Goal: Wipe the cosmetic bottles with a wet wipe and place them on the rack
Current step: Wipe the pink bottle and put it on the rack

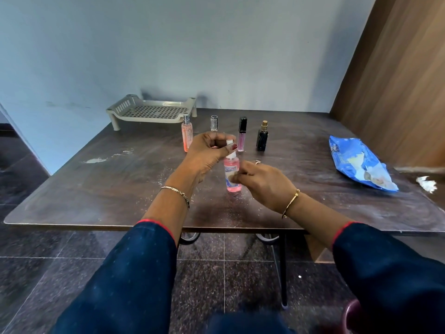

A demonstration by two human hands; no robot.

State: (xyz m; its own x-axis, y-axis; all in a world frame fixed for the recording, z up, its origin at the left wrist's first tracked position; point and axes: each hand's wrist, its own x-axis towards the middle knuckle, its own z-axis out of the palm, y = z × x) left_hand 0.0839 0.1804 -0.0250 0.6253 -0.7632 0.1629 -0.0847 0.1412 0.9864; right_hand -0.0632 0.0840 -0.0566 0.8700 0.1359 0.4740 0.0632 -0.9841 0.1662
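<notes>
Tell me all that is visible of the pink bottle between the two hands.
The pink bottle is clear plastic, as it looks, with pink liquid, a pale label and a white spray top. It stands upright on the table. The left hand pinches its top; the right hand holds its labelled body.

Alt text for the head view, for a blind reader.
Left hand on cap, right hand on label, a person holds a pink spray bottle upright on a table. Behind: four bottles, a beige rack; right: a blue wipes pack.
</notes>
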